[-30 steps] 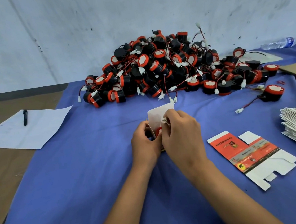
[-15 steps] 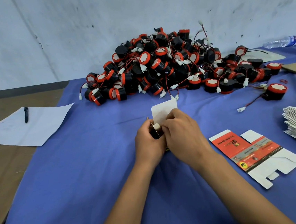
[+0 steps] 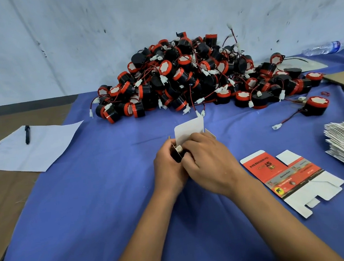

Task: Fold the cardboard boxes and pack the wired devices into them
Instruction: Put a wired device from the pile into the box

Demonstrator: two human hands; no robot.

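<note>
With the left hand (image 3: 169, 170) gripping the small white cardboard box (image 3: 190, 129) and right hand (image 3: 210, 164) fingers pinching the white plug (image 3: 179, 149) inside, a stray wire could jam the flap.

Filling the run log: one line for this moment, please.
step: packing device into box | left hand: holds box | right hand: tucks connector in | top flap: open | next blank: flat, right

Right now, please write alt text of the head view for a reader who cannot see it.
Two hands, left hand and right hand, hold a small cardboard box with its white flap up on a blue tablecloth. Behind lies a pile of black-and-red wired devices; a flat unfolded box lies right.
</note>
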